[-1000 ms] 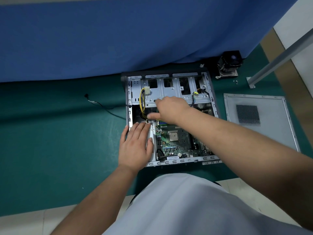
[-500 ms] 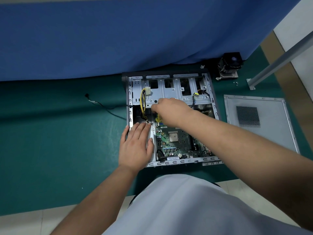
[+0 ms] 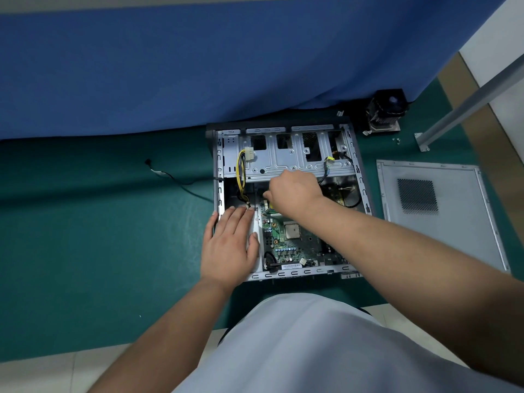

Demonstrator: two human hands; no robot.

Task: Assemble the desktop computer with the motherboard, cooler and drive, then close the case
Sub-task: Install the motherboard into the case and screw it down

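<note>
A: Where is the computer case (image 3: 219,177)?

B: It lies open in the middle of the frame, on the green desk (image 3: 99,236). The green motherboard (image 3: 286,245) sits inside it, in the lower half.

A: What is the left hand (image 3: 231,245) doing?

B: It lies flat on the lower left part of the case. Its fingers are straight and close together. It holds nothing.

A: And the right hand (image 3: 293,191)?

B: It reaches into the middle of the case, just above the motherboard. Its fingers are curled down. I cannot tell if they hold something, because the back of the hand hides them.

A: Where is the cooler (image 3: 385,110)?

B: It stands on the desk at the upper right of the case, near the blue curtain (image 3: 198,61).

A: What else is there?

B: The grey side panel (image 3: 453,225) lies flat on the right side of the frame. Yellow wires (image 3: 241,174) hang in the upper left of the case. A thin black cable (image 3: 175,178) lies on the desk to the left.
</note>
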